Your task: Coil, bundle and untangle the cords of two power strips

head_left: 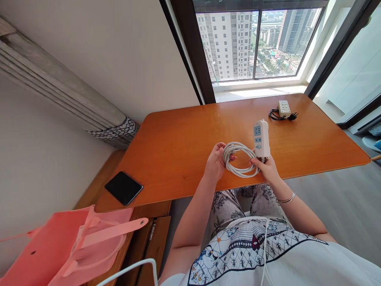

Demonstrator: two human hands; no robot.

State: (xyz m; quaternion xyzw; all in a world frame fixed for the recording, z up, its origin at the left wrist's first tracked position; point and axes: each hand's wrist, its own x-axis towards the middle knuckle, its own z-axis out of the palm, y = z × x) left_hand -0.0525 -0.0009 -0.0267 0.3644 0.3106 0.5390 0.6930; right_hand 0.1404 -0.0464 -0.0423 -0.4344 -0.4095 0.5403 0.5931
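Above the near edge of the table, my left hand (216,162) is closed round the left side of a coiled white cable (238,172). My right hand (268,167) grips the coil's right side together with the lower end of a white power strip (262,139). The strip stands upright with its blue-marked sockets facing left toward the window side. The fingers of both hands are wrapped about the loops, and parts of the cable are hidden behind them. Farther back on the table lies a small cream socket block (284,108) with a black cord and plug (276,115).
The orange-brown wooden table (178,151) spans the view below a window (256,47). A black tablet (124,188) lies at its left end. Beside that stands a pink bag (77,242) with a strap, near a wooden cabinet (157,242). A tied curtain (65,87) hangs at the left.
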